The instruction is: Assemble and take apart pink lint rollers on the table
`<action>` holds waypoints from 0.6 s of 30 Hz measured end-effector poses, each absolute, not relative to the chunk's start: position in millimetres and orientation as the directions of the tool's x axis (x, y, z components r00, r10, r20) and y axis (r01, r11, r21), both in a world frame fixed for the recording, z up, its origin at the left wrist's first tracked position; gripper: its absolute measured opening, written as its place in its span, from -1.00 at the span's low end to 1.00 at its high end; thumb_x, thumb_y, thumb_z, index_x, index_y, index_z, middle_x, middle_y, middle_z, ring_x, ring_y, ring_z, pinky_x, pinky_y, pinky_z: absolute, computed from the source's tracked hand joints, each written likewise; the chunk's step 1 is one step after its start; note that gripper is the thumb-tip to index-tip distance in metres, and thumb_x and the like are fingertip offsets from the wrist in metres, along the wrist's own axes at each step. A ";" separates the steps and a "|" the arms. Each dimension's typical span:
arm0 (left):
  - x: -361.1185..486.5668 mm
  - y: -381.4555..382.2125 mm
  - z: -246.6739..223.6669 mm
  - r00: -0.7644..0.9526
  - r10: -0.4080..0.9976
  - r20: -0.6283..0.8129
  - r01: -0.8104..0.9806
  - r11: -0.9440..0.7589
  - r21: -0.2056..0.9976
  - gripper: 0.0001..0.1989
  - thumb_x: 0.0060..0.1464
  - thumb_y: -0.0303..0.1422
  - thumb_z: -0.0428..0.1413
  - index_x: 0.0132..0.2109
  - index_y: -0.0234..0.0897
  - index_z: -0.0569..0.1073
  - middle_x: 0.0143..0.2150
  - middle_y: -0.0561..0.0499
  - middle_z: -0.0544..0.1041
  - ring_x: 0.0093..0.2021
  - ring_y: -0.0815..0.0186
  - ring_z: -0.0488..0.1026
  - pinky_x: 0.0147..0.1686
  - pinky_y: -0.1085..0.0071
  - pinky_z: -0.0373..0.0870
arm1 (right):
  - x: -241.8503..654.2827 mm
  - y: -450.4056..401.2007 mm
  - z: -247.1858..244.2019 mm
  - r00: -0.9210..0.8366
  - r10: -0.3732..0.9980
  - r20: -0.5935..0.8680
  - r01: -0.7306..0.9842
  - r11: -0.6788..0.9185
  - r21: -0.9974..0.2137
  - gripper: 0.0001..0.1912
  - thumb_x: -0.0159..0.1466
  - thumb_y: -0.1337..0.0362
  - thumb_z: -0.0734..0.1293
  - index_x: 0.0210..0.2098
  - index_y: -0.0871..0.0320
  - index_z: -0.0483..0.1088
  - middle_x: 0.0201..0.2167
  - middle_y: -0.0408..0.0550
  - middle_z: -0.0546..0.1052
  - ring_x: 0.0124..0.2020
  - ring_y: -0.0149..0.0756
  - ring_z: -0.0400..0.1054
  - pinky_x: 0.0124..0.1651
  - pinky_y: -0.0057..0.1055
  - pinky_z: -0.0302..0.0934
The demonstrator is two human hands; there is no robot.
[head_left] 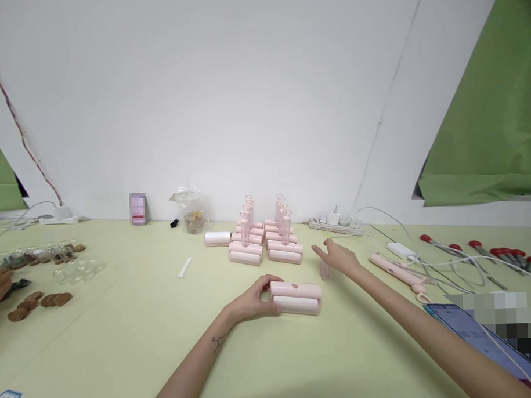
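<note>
Room background
We observe a white wall [253,95] behind a pale yellow-green table [122,343], with green curtains [484,116] at both sides.

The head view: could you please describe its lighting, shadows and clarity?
Head view: soft, mostly even light on the wall; faint shadow on the table near the bottom edge; the pink roller fairly clear; pixelation over the upright phone and part of the lower right.

Pink roller case [284,290] lying crosswise, white roll [295,305] showing; translucent pink tube [324,270] upright just beside.
</note>
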State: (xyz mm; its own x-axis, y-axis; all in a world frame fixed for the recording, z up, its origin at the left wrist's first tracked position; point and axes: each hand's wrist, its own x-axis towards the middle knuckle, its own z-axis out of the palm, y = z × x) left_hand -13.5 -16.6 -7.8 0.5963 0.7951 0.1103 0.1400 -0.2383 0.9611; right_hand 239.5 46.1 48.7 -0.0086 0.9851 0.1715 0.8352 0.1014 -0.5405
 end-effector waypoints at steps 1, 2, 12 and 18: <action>-13.5 -16.8 -7.2 0.595 0.796 0.114 0.143 -0.244 0.959 -0.47 -0.20 -0.41 0.19 -0.02 -0.18 0.26 -0.06 -0.01 0.27 -0.03 0.23 0.21 -0.07 0.34 0.17 | 245.5 51.5 44.8 0.014 0.990 0.141 0.830 0.067 -0.553 -0.72 0.23 0.17 0.18 -0.18 0.24 0.30 -0.31 -0.04 0.42 -0.33 -0.31 0.34 -0.28 -0.26 0.24; -13.6 -16.9 -6.7 0.595 0.795 0.114 0.145 -0.246 0.958 -0.47 -0.20 -0.41 0.19 -0.02 -0.18 0.25 -0.06 -0.01 0.27 -0.03 0.23 0.21 -0.06 0.34 0.17 | 250.6 54.6 41.0 0.023 0.993 0.115 0.821 0.047 -0.569 -0.73 0.22 0.18 0.19 -0.18 0.24 0.30 -0.29 -0.07 0.42 -0.35 -0.36 0.34 -0.30 -0.30 0.25; -13.5 -16.9 -7.3 0.594 0.801 0.074 0.149 -0.199 0.969 -0.40 -0.21 -0.36 0.20 0.03 -0.16 0.20 -0.11 0.01 0.29 -0.06 0.24 0.22 -0.07 0.34 0.17 | 230.0 1.5 76.8 -0.315 0.913 0.258 0.509 0.392 -0.767 -0.53 0.17 0.02 0.16 -0.01 0.08 0.04 -0.39 -0.12 0.41 -0.30 -0.30 0.37 -0.28 -0.33 0.30; -13.3 -15.9 -10.8 0.570 0.819 0.061 0.177 -0.196 0.964 -0.29 -0.24 -0.34 0.22 0.09 -0.12 0.13 -0.14 0.04 0.28 -0.06 0.29 0.21 -0.04 0.34 0.12 | 196.1 -25.6 84.6 -0.514 0.800 0.311 0.488 0.570 -0.661 -0.67 0.19 0.09 0.15 -0.08 0.03 0.13 -0.47 -0.18 0.37 -0.40 -0.34 0.33 -0.22 -0.29 0.26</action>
